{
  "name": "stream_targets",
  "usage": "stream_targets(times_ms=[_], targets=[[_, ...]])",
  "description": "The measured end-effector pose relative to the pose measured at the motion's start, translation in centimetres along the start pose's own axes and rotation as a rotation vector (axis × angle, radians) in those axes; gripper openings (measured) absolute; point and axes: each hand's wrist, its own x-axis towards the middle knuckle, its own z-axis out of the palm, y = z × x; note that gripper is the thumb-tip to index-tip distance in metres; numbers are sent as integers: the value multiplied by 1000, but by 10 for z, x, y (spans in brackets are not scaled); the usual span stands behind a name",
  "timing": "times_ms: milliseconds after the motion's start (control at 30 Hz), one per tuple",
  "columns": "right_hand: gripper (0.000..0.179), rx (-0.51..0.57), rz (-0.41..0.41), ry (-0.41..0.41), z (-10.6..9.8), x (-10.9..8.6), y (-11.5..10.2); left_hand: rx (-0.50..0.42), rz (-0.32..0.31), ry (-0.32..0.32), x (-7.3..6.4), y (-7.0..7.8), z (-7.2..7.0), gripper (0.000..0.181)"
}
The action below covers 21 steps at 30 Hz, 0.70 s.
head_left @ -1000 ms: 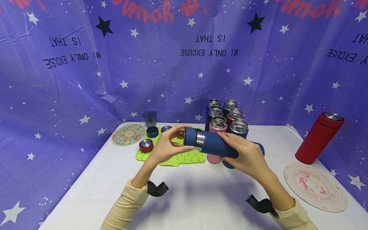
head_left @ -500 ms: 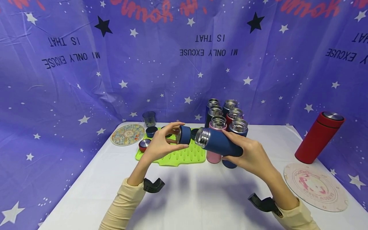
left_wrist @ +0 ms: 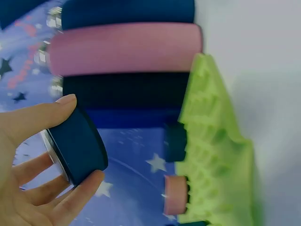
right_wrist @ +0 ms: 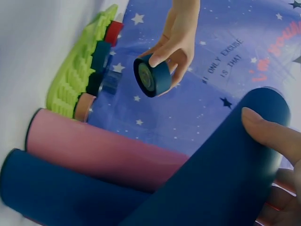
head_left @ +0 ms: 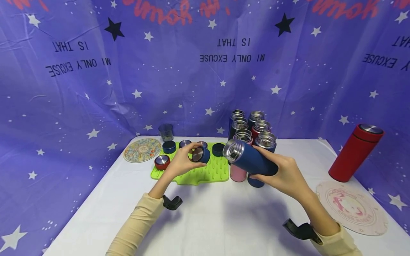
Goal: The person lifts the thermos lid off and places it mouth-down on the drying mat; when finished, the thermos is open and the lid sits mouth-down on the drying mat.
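My left hand pinches a blue bottle lid by its sides, above the green ridged mat. In the right wrist view the lid's hollow underside faces the bottle. My right hand grips a blue thermos bottle around its lower body. The bottle is tilted, its bare steel mouth pointing up and left, apart from the lid. Behind it stand several lidless bottles, among them a pink bottle and another blue bottle. On the mat sit a red lid, a black lid and others.
A lidded red thermos stands at the right, behind a pink round mat. At the back left are a patterned round mat and a clear cup. A purple star-printed cloth hangs behind the white table.
The lid has come off the blue thermos bottle. My left hand has carried it left and turned it, and my right hand has drawn the bottle slightly right and tipped its mouth up.
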Motion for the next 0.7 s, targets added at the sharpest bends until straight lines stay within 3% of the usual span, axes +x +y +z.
stream_targets(times_ms=[333, 533, 700], targets=[[89, -30, 70, 69, -11, -21, 8, 137, -3, -44, 14, -37, 26, 70], [90, -8, 141, 63, -20, -32, 11, 158, -29, -51, 20, -47, 40, 73], [86, 44, 236, 42, -26, -41, 11, 234, -32, -48, 24, -52, 50, 75]])
